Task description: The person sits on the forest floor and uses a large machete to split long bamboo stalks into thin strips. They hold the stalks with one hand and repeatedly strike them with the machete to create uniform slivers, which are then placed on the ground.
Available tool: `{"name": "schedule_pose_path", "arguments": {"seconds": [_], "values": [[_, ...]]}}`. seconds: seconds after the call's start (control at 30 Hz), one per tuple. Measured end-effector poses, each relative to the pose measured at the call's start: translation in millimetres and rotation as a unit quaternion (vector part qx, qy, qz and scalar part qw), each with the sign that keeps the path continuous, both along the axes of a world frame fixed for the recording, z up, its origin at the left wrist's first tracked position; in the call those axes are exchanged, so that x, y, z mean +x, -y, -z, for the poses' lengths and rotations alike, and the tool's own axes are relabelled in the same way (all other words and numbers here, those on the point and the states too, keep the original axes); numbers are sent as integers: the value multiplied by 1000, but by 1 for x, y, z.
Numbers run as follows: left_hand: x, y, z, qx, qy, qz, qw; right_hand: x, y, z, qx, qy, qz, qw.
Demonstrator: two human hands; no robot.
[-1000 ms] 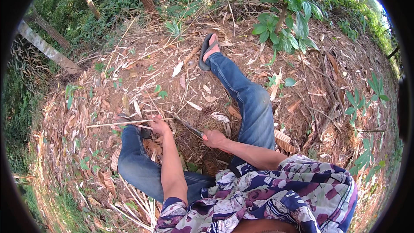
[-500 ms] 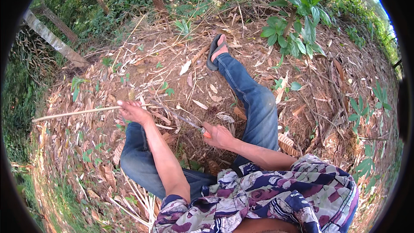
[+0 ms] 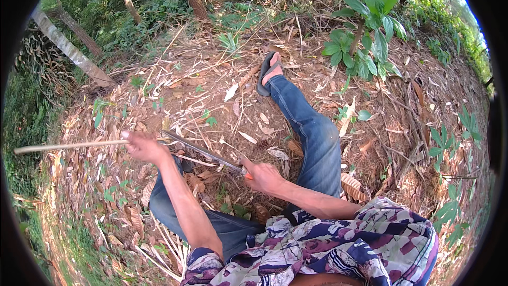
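Observation:
My left hand (image 3: 145,147) is closed around a thin pale stick (image 3: 74,144), whose long end points out to the left. The stick's short end shows just right of that hand. In my right hand (image 3: 266,177) is a knife with an orange handle, gripped with the fingers wrapped round. Its long narrow blade (image 3: 203,151) slants up and left. The blade's tip lies close to the short end of the stick; I cannot tell whether they touch. Both hands are above the ground between my bent legs (image 3: 312,132).
Dry leaves and twigs cover the brown soil (image 3: 248,111). A bundle of pale strips (image 3: 172,249) lies by my left thigh. A leafy green plant (image 3: 365,32) grows at the far right, and slanting tree trunks (image 3: 74,53) stand at the far left.
My left hand has moved left with the stick. The knife's blade has shifted left and slightly down, while my right hand has moved only a little. The view has shifted slightly.

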State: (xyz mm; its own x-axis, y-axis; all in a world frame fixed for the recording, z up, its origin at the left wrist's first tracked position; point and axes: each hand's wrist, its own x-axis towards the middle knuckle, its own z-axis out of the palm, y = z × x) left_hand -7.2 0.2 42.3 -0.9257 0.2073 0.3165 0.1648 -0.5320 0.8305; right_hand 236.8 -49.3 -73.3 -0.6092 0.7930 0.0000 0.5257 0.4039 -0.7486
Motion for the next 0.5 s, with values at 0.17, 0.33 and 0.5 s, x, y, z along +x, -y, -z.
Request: {"name": "schedule_pose_path", "arguments": {"seconds": [0.17,0.33,0.5], "values": [[17,-5,-22,-64,-111,153,980,-34,-65,18,-87,81,62,991],[-46,-5,-22,-262,43,316,911,2,-49,-2,-57,-28,151,987],[-19,21,5,-304,105,451,833,13,-79,-29,160,-66,99,980]]}}
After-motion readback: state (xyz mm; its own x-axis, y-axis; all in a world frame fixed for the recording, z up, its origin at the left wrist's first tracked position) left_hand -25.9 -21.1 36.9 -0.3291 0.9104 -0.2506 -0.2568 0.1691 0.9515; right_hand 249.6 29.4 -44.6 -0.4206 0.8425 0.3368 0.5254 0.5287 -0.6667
